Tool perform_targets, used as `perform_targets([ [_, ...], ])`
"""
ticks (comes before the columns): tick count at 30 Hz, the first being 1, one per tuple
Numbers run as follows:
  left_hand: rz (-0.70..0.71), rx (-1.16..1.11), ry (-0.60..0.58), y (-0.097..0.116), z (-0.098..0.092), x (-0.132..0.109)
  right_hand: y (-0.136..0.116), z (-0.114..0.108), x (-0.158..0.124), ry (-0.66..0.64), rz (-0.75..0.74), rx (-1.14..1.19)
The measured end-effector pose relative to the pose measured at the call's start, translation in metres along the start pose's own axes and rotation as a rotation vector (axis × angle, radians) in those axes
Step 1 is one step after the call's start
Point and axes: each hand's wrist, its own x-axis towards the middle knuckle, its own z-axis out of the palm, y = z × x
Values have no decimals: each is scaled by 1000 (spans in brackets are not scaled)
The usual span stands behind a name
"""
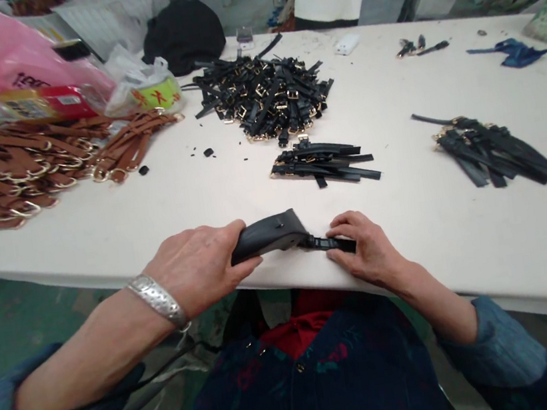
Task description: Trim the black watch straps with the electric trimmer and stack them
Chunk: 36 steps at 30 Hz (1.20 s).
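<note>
My left hand [193,262], with a silver cuff at the wrist, grips a smooth black handle-shaped object [272,233] that widens toward its right end; its exact kind is not clear. Between thumb and fingers of my right hand [367,246] is a short black strap [326,243], lying low over the table near its front edge. The strap's left end meets the wide end of the black object, which partly hides it. Just beyond my hands lies a small bunch of black straps [323,161] with gold buckles.
On the white table [191,195] a large heap of black buckled straps [264,95] lies at the back middle. Brown straps [21,167] cover the left side, beside a pink bag [11,51]. Another bunch of black straps [495,145] lies at right, before a blue cloth [515,52].
</note>
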Motion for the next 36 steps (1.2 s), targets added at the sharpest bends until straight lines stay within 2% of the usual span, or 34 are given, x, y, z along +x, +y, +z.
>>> perform_targets([
  [4,155,48,12,27,-12,-6,2,-2,-1,-23,-13,-1],
  [7,216,73,-14,38,-17,-2,4,-4,-1,-40,-34,17],
  [14,203,161,-71,34,-28,11,4,-5,-3,-44,-31,61],
  [19,236,168,-66,42,-35,25,2,-5,-2,-36,-9,93],
  [24,194,144,-73,44,-35,35,4,-6,-1,-16,-2,95],
  [31,156,55,-76,32,-24,26,1,-5,-4,-5,9,108],
  [36,207,133,-108,36,-34,19,1,-3,-6,-6,11,135],
])
